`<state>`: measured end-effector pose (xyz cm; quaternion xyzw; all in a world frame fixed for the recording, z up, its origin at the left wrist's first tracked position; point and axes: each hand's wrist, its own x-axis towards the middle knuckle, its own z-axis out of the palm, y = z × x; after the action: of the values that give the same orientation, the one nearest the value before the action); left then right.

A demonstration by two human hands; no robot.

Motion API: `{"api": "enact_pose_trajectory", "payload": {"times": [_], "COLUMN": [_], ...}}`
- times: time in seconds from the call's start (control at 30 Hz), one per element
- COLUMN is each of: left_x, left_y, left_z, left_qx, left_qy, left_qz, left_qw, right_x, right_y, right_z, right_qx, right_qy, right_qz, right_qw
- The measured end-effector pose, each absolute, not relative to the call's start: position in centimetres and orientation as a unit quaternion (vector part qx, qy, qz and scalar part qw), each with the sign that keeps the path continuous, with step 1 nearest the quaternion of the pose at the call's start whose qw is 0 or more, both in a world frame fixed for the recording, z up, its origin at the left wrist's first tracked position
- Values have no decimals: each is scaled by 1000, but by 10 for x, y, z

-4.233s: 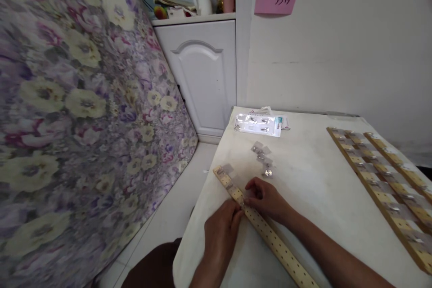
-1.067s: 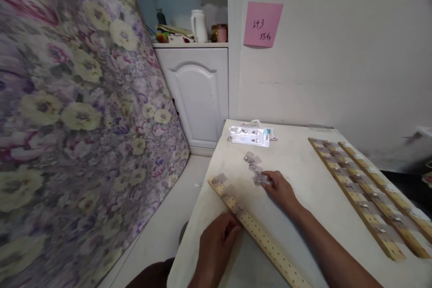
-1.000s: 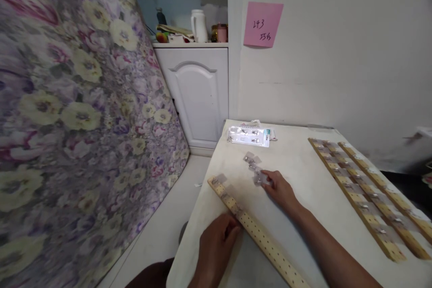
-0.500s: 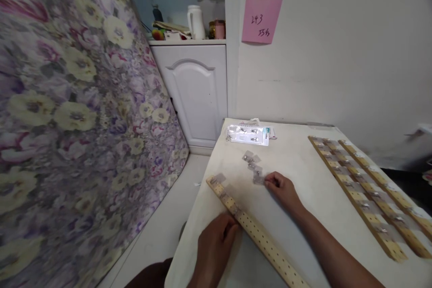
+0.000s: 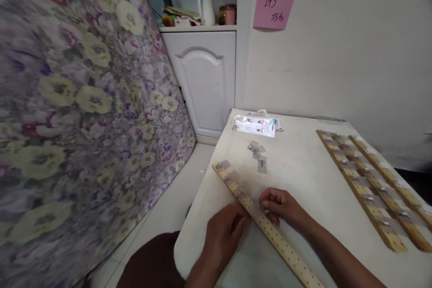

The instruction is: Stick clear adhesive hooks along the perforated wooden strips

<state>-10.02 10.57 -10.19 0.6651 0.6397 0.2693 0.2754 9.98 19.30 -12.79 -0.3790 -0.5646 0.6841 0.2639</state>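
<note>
A long wooden strip with rows of holes (image 5: 276, 237) lies slantwise on the white table (image 5: 303, 175). My left hand (image 5: 224, 234) rests closed against the strip's near edge, holding it steady. My right hand (image 5: 281, 207) sits on the strip's far side, fingers pinched on a small clear hook with a metal part, just above the holes. A few clear hooks are fixed at the strip's far end (image 5: 224, 167). Loose clear hooks (image 5: 258, 155) lie beyond my hands.
A clear packet of hooks (image 5: 254, 125) lies near the table's far edge. Two wooden strips filled with hooks (image 5: 367, 184) lie at the right. A flowered mattress (image 5: 77, 99) leans at the left. A white cabinet (image 5: 205, 76) and a pink note (image 5: 276, 2) stand behind.
My right hand has come back from the pile of loose hooks to the strip with a hook pinched in it. My left hand has stayed on the strip.
</note>
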Motion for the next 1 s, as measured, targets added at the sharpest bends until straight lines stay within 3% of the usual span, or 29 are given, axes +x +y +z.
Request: {"api": "enact_pose_trajectory", "payload": {"times": [0.43, 1.0], "left_x": [-94, -90], "left_y": [113, 112], "left_z": [-100, -101], "left_qx": [661, 693], "left_qy": [663, 625], "left_qz": [226, 241], "left_qw": [269, 267], "right_x": [89, 89], "right_y": [187, 191], "right_z": [-115, -116], "right_qx": [-440, -424], "right_qy": [-648, -668], "right_qz": [554, 559], "right_qw": [282, 249]}}
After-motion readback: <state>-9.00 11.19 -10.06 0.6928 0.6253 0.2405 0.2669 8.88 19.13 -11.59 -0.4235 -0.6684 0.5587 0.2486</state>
